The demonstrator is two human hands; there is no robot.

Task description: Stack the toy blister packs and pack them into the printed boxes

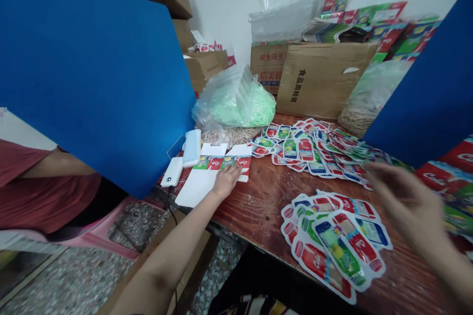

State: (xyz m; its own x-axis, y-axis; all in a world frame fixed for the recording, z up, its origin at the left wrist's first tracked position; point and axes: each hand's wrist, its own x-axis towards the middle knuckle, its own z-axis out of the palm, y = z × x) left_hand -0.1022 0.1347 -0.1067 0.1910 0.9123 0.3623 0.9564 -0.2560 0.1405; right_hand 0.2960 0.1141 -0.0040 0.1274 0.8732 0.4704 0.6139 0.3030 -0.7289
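My left hand lies with its fingers stretched out on a flat printed carton, white with a red and green "Cola" strip. My right hand is in the air at the right, slightly blurred. Its fingers are loosely bent and apart, with nothing visible in them. Close to its fingertips is a heap of jar-shaped printed pouches, red and green. Nearer to me, a fanned pile of larger-looking pouches rests by the table's front edge.
A white power bank with a cable and a pale blue box-like item sit left of the carton. Behind are a clear bag of green shreds and a cardboard box. Blue partitions flank the table; a person sits beyond the left one.
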